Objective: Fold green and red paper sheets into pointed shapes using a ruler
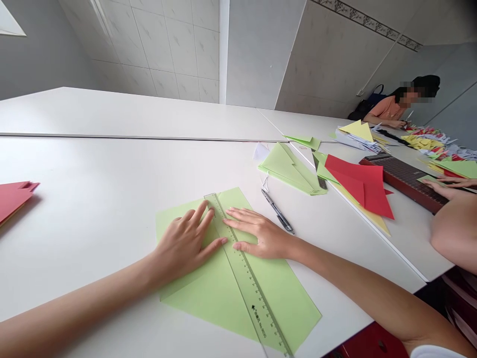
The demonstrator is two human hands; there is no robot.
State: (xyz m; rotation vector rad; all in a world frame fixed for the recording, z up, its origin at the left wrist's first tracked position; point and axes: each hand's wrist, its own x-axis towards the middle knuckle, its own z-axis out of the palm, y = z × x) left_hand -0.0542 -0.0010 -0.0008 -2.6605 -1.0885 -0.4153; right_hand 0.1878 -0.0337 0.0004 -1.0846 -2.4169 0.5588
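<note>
A sheet of light green paper lies on the white table in front of me. Across it, slanting from the far side toward me, rests a clear plastic ruler. My left hand lies on the paper with fingers apart, its fingertips touching the ruler's left side. My right hand is stretched out flat on the other side, fingertips at the ruler's marked edge. Neither hand is wrapped around anything. A pen lies just beyond my right hand.
Folded green papers lie beyond the pen, with red paper to their right. Red folded paper sits at far left. At right, another person's hands are by a dark paper trimmer. A person sits farther back near paper piles.
</note>
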